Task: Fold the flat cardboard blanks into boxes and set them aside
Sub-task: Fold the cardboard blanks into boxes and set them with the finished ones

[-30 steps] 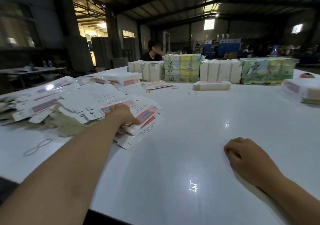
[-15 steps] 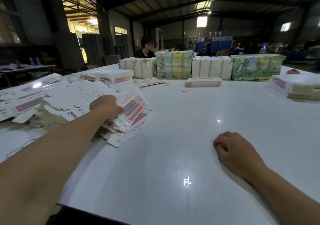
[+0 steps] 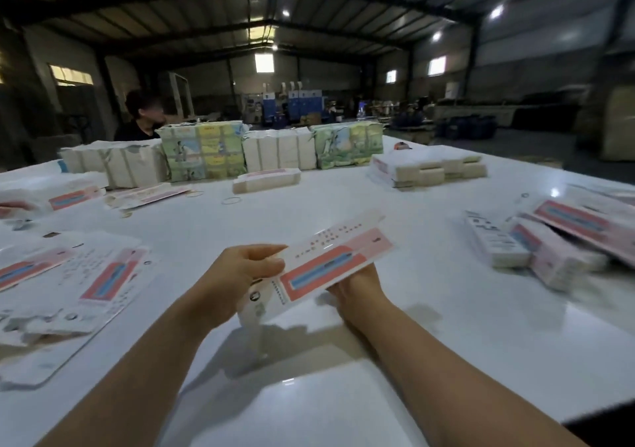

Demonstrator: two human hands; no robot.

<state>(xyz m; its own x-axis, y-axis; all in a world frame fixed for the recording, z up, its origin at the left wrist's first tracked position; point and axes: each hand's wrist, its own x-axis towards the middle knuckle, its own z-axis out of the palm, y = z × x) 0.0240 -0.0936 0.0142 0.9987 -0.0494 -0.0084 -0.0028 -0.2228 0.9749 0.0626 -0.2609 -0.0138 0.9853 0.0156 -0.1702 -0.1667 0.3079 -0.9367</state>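
Note:
A flat white cardboard blank with a red and blue band hangs above the white table in front of me. My left hand pinches its left end between thumb and fingers. My right hand grips it from underneath, with the fingers mostly hidden by the card. A loose pile of flat blanks lies at the left. Folded boxes lie in a heap at the right.
Wrapped bundles of blanks stand in a row across the far side, with a banded stack at the far right and a single box near the middle. Rubber bands lie on the table. A person sits beyond the bundles.
My left hand has lifted a blank off the left pile and brought it to the middle. My right hand has left the table and taken the blank from below. The view has swung right.

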